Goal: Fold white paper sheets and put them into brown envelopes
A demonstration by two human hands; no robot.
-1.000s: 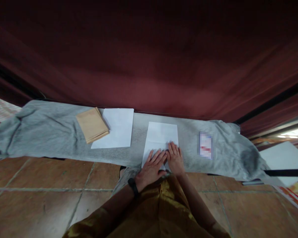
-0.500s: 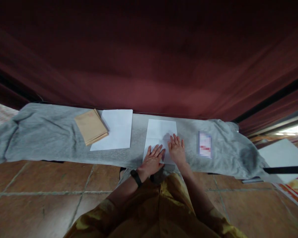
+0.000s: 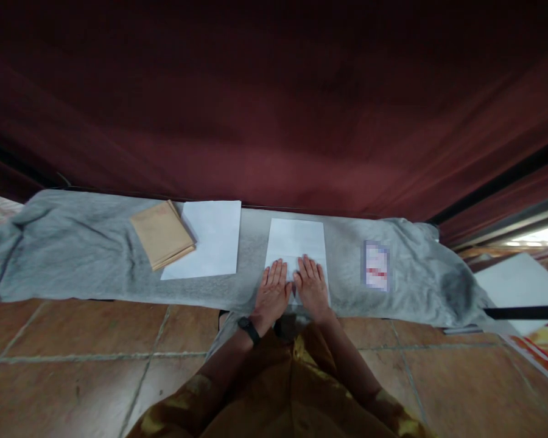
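Note:
A sheet of white paper (image 3: 296,234) with a faint crosswise crease lies in front of me on a grey cloth (image 3: 95,243). My left hand (image 3: 274,292) rests flat on its near left part, fingers stretched out and pointing away from me. Beside it, my right hand (image 3: 312,288) lies flat on the near right part, also with straight fingers. The two thumbs are close together. Both palms cover the paper's near portion. To the left are more white sheets (image 3: 214,237), partly under a stack of brown envelopes (image 3: 162,234).
A small blurred packet (image 3: 377,266) lies on the cloth at the right. A dark red curtain (image 3: 274,134) hangs behind the narrow cloth-covered surface. At the far right are a white board (image 3: 525,289) and a black bar (image 3: 530,312). Brown floor tiles (image 3: 73,389) show below.
My right hand has moved left and nearer to me on the paper. My left hand has turned so its fingers point straighter ahead. The two hands are now side by side.

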